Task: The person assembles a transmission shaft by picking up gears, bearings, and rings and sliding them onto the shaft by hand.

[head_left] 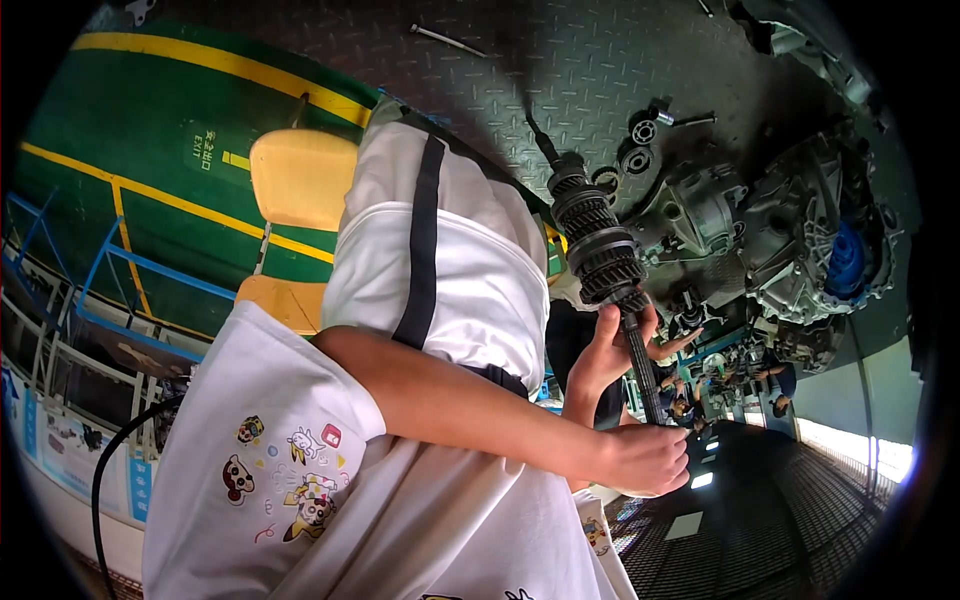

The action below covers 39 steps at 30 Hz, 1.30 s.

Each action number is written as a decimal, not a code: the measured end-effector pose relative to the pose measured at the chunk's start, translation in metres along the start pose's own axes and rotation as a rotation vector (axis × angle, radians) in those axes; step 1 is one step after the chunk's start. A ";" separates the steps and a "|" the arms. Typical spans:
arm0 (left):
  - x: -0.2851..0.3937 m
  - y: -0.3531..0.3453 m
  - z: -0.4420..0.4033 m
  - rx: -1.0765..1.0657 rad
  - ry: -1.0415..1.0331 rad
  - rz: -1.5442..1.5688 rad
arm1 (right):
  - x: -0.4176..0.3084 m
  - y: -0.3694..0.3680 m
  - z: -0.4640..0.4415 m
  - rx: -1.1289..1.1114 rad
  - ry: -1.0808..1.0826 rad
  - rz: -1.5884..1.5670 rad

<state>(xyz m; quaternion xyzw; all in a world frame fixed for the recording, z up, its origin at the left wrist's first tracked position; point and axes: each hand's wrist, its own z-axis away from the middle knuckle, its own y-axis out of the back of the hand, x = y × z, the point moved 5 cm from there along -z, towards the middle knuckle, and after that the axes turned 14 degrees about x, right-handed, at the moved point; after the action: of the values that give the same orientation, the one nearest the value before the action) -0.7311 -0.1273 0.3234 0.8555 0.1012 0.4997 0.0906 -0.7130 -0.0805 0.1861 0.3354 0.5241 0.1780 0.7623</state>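
A long transmission gear shaft (600, 235) with several stacked toothed gears is held at a slant over the metal bench. My left hand (645, 460) closes in a fist round the splined bare end of the shaft. Nearer the gear stack, my right hand (600, 355) grips the same shaft just below the last gear, its thumb on one side and fingers on the other. The narrow far tip of the shaft points toward the bench surface. Whether it touches the bench I cannot tell. Part of my right forearm is hidden behind my left forearm.
On the patterned metal bench (470, 90) lie a long bolt (447, 40), bearing rings (637, 155) and another bolt (695, 120). Gearbox housings (700, 205) stand nearby, one with a blue part (847, 262). Wooden chairs (300, 180) are on the green floor. Other people appear in the background.
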 end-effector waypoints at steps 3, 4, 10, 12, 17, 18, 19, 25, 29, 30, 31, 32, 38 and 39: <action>0.001 0.000 0.001 -0.004 0.003 -0.001 | -0.001 0.001 0.007 0.011 -0.077 -0.075; 0.000 0.000 0.001 -0.005 0.003 0.002 | -0.003 0.001 0.009 0.007 -0.087 -0.083; -0.003 0.005 0.001 0.032 -0.001 0.020 | -0.012 -0.003 0.014 0.016 0.005 -0.062; -0.004 0.005 0.002 0.057 -0.002 0.037 | -0.012 -0.006 0.014 0.009 0.008 -0.047; 0.000 0.001 0.004 -0.003 0.008 0.016 | -0.017 -0.016 0.013 -0.002 -0.036 -0.051; 0.000 0.001 0.004 -0.004 0.006 0.007 | -0.018 -0.016 0.012 -0.007 -0.040 -0.051; 0.000 0.003 0.004 -0.005 0.004 0.000 | -0.018 -0.016 0.012 -0.010 -0.044 -0.051; -0.004 0.011 0.001 0.029 0.010 0.023 | -0.019 -0.015 0.011 -0.014 -0.042 -0.041; -0.005 0.020 0.000 -0.024 0.010 0.057 | -0.031 -0.013 0.013 -0.024 -0.059 -0.091; -0.007 0.026 0.000 -0.004 0.008 0.067 | -0.034 -0.010 0.015 -0.031 -0.069 -0.125; -0.009 0.031 -0.001 0.015 0.003 0.077 | -0.037 -0.007 0.017 -0.037 -0.078 -0.160; -0.009 0.037 -0.001 0.034 -0.002 0.090 | -0.042 -0.003 0.019 -0.017 -0.023 -0.140; -0.021 0.077 0.000 0.037 -0.063 0.057 | -0.078 0.038 0.037 0.172 0.346 0.763; -0.026 0.086 -0.002 0.036 -0.097 0.038 | -0.083 0.040 0.038 0.196 0.377 0.849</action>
<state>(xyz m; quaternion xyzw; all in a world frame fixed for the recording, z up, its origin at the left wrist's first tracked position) -0.7377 -0.2167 0.3248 0.8820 0.0897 0.4572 0.0705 -0.7068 -0.1167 0.2792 0.5522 0.4841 0.4814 0.4784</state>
